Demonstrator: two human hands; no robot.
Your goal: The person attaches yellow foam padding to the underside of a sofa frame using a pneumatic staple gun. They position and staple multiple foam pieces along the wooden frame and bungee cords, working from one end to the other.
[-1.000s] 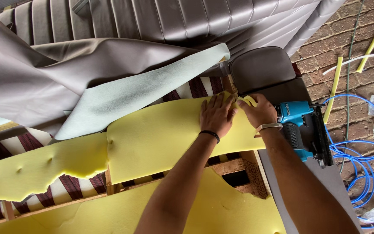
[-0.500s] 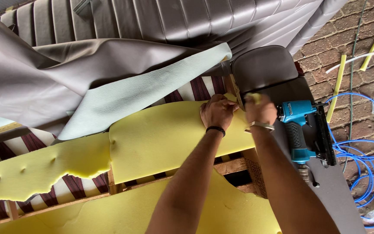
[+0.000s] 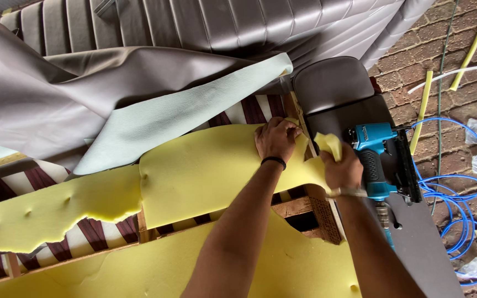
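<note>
My left hand (image 3: 276, 139) presses down on the upper right corner of a yellow foam sheet (image 3: 200, 171) laid over a wooden sofa frame (image 3: 299, 207). My right hand (image 3: 342, 165) is closed on a torn-off piece of yellow foam (image 3: 329, 144), lifted just off the sheet's right edge. A blue pneumatic stapler (image 3: 379, 160) lies right beside my right hand on the dark grey upholstered armrest (image 3: 360, 116).
Grey leatherette cover (image 3: 111, 72) with pale backing is folded back over the top. Striped maroon-and-white webbing (image 3: 45, 179) shows beneath the foam. A blue air hose (image 3: 459, 209), yellow foam strips (image 3: 422, 110) and plastic scraps lie on the brick floor at right.
My right hand has pulled away from the left hand to the right, tearing off a piece of foam and holding it. The left hand stayed pressed on the sheet's corner.
</note>
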